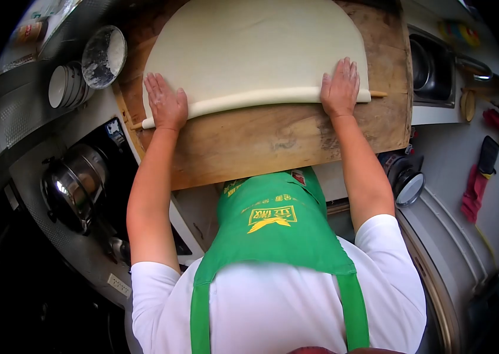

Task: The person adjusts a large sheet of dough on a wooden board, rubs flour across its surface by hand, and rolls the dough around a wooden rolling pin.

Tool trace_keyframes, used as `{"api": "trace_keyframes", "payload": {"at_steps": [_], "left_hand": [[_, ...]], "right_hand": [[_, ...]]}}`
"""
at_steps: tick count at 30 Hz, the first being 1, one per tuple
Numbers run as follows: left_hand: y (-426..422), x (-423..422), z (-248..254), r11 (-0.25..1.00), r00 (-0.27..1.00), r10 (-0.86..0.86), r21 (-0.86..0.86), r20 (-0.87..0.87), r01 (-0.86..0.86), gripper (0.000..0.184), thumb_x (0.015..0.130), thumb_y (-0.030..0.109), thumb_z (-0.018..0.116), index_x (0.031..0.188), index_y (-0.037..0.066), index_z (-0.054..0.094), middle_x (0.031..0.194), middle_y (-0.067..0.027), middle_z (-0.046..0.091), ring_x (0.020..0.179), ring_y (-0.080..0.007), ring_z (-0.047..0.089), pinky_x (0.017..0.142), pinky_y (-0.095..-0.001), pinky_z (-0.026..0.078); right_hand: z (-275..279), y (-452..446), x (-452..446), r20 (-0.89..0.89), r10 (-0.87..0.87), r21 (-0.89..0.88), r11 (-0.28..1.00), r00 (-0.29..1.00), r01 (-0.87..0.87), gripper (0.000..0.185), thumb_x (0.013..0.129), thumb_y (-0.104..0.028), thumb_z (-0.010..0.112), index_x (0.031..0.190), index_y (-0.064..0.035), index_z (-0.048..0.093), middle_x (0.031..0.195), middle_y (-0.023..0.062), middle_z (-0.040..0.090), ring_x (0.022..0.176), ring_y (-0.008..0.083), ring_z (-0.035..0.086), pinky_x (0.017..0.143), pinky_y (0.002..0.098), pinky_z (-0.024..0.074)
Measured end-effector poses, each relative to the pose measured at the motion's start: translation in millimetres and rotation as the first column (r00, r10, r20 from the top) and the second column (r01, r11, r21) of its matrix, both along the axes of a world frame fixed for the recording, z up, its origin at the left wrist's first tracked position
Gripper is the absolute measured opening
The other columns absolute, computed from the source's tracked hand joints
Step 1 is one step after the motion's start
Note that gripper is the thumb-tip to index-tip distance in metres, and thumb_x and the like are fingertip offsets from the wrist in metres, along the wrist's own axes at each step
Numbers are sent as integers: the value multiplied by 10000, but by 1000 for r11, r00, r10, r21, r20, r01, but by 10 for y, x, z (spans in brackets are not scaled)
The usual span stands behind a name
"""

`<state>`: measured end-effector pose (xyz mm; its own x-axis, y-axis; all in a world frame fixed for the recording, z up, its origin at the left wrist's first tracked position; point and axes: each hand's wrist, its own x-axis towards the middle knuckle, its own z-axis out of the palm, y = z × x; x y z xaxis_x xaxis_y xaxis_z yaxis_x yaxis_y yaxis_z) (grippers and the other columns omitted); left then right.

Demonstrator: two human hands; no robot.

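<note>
dough (255, 50) lies on the board (285, 135), sink (442, 68) at right.

Pale dough sheet (255, 50), near edge wrapped round wooden pin (379, 94)

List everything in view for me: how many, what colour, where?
Dough sheet: one, cream, on board, near edge rolled
Rolling pin: one, tan, inside rolled edge
Wooden board: one, brown, under dough
Powdery bowl: one, grey, upper left
Stacked bowls: several, white, beside it
Pot: one, silver, left
Sink: one, silver, upper right
Socket: one, white, lower left
Hanging item: one, pink and black, right, unclear
Other clutter: uncounted, blurred, around edges
Apron: one, green, yellow print, worn
Shirt: one, white, beneath apron
Left hand: one, on roll's left
Right hand: one, on roll's right
</note>
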<state>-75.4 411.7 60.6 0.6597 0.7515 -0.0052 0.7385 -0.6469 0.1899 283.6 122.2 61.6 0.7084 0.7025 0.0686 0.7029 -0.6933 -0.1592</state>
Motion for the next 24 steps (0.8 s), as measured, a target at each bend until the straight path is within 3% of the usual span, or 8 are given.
{"api": "trace_keyframes", "payload": {"at_steps": [5,10,12,13,15,16,20,24], "left_hand": [[-416,-564,-98,999,998,-45,-8,-39,44,774,947,279,516,1550,-158,304,1664,-351,235,1584,-479,148,1281,-544,160],[77,-86,69,995,997,77,65,29,-79,715,934,275,551,1527,-93,396,1656,-299,301,1573,-486,180,1266,-542,199],[63,5,222,983,991,-119,148,60,110,619,906,275,588,1416,-66,510,1599,-295,383,1566,-471,204,1269,-550,206],[48,12,227,971,989,-137,206,50,124,554,894,299,627,1328,-42,574,1555,-279,438,1546,-468,255,1274,-544,207],[-345,-75,139,899,901,-434,74,14,432,629,885,434,697,1305,-21,584,1597,-245,418,1539,-456,288,1285,-540,191],[-362,-62,174,897,901,-434,97,13,431,616,882,445,720,1275,-12,594,1615,-237,401,1543,-442,288,1287,-537,195],[-488,-67,50,864,865,-487,77,-124,497,568,865,361,748,1268,-11,600,1612,-231,404,1548,-420,293,1288,-535,217],[-452,-137,31,806,819,-553,149,-153,572,557,858,328,738,1273,-15,595,1604,-241,408,1546,-426,294,1292,-534,221]], "right_hand": [[-125,-775,-456,-26,-41,-5,999,999,41,723,1023,-412,481,1554,68,378,1650,279,339,1562,446,237,1277,543,143],[-118,-223,119,-33,-127,23,992,991,127,695,1053,-419,465,1577,25,358,1657,239,346,1556,438,249,1270,540,160],[66,-106,158,-96,-30,214,976,995,50,672,1056,-406,491,1558,29,388,1646,241,364,1558,426,249,1266,536,175],[91,-95,151,-32,-19,233,972,999,26,664,1011,-403,609,1504,13,452,1581,227,447,1517,426,324,1236,539,246],[320,-140,-97,-46,193,264,949,980,-175,635,960,-382,679,1454,-24,504,1500,197,509,1451,403,404,1204,528,295],[449,-260,-200,-50,386,255,897,921,-362,610,909,-361,748,1404,-60,557,1418,167,570,1384,380,484,1172,518,345],[243,-323,-307,-20,475,175,868,880,-465,493,743,-255,852,1199,-173,684,1113,49,622,1111,269,598,1017,443,457],[179,-205,-284,-11,541,206,824,841,-527,490,720,-238,863,1178,-178,696,1075,45,633,1064,273,612,947,432,480]]}}
